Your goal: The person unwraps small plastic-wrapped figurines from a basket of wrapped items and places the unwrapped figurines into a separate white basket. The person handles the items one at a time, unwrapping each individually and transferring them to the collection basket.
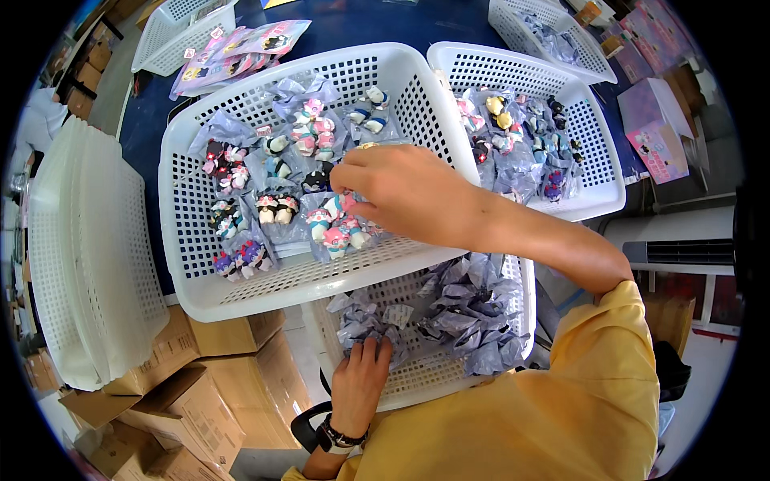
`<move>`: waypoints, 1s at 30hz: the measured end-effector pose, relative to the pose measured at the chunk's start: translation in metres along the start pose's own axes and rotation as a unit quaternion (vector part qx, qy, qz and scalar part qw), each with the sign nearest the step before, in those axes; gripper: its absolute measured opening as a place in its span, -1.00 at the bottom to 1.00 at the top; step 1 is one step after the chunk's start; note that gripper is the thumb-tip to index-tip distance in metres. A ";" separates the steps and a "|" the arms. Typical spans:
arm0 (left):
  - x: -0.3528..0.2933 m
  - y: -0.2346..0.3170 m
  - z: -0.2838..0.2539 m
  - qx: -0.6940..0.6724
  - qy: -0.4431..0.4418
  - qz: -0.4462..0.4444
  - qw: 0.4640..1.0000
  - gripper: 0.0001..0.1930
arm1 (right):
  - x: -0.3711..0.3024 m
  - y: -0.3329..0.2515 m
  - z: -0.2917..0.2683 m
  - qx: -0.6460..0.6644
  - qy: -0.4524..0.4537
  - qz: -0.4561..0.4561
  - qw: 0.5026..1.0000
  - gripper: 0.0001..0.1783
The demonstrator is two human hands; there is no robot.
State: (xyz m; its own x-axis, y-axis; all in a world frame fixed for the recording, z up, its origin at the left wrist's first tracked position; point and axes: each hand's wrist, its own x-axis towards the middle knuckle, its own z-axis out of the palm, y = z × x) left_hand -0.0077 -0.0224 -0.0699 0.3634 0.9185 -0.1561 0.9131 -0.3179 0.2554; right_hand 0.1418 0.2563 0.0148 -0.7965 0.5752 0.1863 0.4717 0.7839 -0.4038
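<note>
My right hand [409, 192] reaches over the large white basket [321, 284], fingers pinched at a cluster of small pink and white figurines [337, 232] on a grey plastic bag. The hand hides part of that cluster. Around it lie several other bagged figurine bunches: a black and white pair [277, 208], purple ones [241, 260], pink ones [314, 132]. Lower down, my left hand [361, 385] is in the lower white basket [525, 301], its bent fingertips closed on grey plastic packets [361, 321]. More grey packets [473, 313] are heaped on the right there.
Another basket of bagged figurines [525, 144] stands at the right on the blue table [353, 22]. Printed pouches [241, 56] lie at the far left. Stacked white baskets [92, 240] stand left, above open cardboard boxes [184, 401]. A fourth basket [561, 48] sits far right.
</note>
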 end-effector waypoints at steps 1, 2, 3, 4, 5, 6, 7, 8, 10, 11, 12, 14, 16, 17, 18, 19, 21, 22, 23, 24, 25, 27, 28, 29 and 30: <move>0.000 0.000 0.000 0.000 0.000 0.003 1.000 -0.59 | 0.000 0.000 0.001 -0.012 -0.015 0.008 1.000 -0.71; 0.000 0.000 0.000 0.001 0.000 0.006 1.000 -0.59 | -0.001 0.000 0.000 -0.011 -0.020 0.011 1.000 -0.70; 0.000 0.000 -0.001 -0.001 0.004 0.010 1.000 -0.60 | -0.001 -0.001 -0.002 -0.010 -0.026 0.012 1.000 -0.68; 0.000 0.001 -0.002 -0.003 0.009 0.016 1.000 -0.60 | -0.001 -0.002 -0.004 -0.009 -0.032 0.014 0.999 -0.66; 0.000 0.001 -0.003 -0.005 0.013 0.021 1.000 -0.60 | -0.003 -0.002 -0.008 -0.001 -0.008 0.002 1.000 -0.68; -0.001 0.002 -0.004 -0.012 0.014 0.023 1.000 -0.61 | -0.005 -0.001 -0.011 0.008 0.016 -0.012 1.000 -0.70; -0.001 0.003 -0.005 -0.019 0.015 0.025 0.999 -0.61 | -0.007 -0.001 -0.015 0.017 0.039 -0.026 0.999 -0.72; -0.001 0.004 -0.006 -0.026 0.016 0.028 0.999 -0.61 | -0.010 -0.001 -0.021 0.028 0.057 -0.032 0.997 -0.70; -0.002 0.005 -0.005 -0.044 0.020 0.036 0.998 -0.62 | -0.019 -0.004 -0.034 0.050 0.089 -0.042 0.994 -0.67; -0.003 0.005 -0.005 -0.053 0.022 0.041 0.997 -0.62 | -0.025 -0.006 -0.044 0.063 0.092 -0.038 0.993 -0.67; -0.002 0.006 -0.006 -0.058 0.025 0.042 0.997 -0.62 | -0.032 -0.011 -0.054 0.078 0.094 -0.035 0.992 -0.67; -0.004 0.009 -0.008 -0.075 0.020 0.033 0.996 -0.61 | -0.048 -0.022 -0.064 0.126 0.086 -0.025 0.988 -0.67; -0.006 0.011 -0.007 -0.086 0.026 0.029 0.996 -0.59 | -0.070 -0.035 -0.075 0.172 0.081 -0.005 0.982 -0.67; -0.007 0.013 -0.006 -0.094 0.030 0.028 0.995 -0.59 | -0.086 -0.043 -0.075 0.158 0.069 0.007 0.985 -0.68; -0.004 0.014 -0.006 -0.098 0.039 0.032 0.994 -0.59 | -0.101 -0.051 -0.077 0.149 0.050 0.018 0.987 -0.70; -0.006 0.017 -0.005 -0.097 0.037 0.026 0.994 -0.59 | -0.115 -0.057 -0.074 0.144 0.029 0.024 0.989 -0.72; -0.003 0.020 -0.009 -0.097 0.030 0.032 0.994 -0.60 | -0.144 -0.053 -0.052 0.119 -0.016 0.033 0.992 -0.76; -0.002 0.021 -0.012 -0.096 0.027 0.036 0.994 -0.60 | -0.157 -0.052 -0.038 0.107 -0.038 0.038 0.993 -0.78; -0.003 0.023 -0.015 -0.093 0.014 0.033 0.995 -0.62 | -0.170 -0.052 -0.024 0.087 -0.057 0.046 0.994 -0.78; -0.002 0.024 -0.016 -0.091 0.023 0.041 0.995 -0.62 | -0.182 -0.052 -0.011 0.065 -0.073 0.054 0.994 -0.79; -0.001 0.025 -0.016 -0.088 0.034 0.047 0.994 -0.63 | -0.193 -0.051 0.001 0.042 -0.090 0.059 0.993 -0.80; 0.000 0.029 -0.019 -0.093 0.050 0.045 0.993 -0.63 | -0.205 -0.058 0.020 -0.022 -0.087 0.065 0.994 -0.82; 0.002 0.029 -0.018 -0.096 0.054 0.047 0.993 -0.62 | -0.210 -0.062 0.028 -0.058 -0.085 0.071 0.992 -0.83; 0.003 0.030 -0.017 -0.100 0.059 0.049 0.992 -0.62 | -0.216 -0.065 0.035 -0.093 -0.097 0.075 0.988 -0.85; 0.004 0.031 -0.016 -0.103 0.065 0.049 0.991 -0.61 | -0.218 -0.065 0.037 -0.098 -0.100 0.080 0.987 -0.86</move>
State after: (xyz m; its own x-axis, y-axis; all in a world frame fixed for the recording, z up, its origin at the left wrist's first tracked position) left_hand 0.0196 -0.0249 -0.0475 0.4093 0.9124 0.0002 0.8129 -0.3648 0.4541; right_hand 0.2707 0.0710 -0.0326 -0.7559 0.6524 -0.0542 0.6454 0.7288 -0.2286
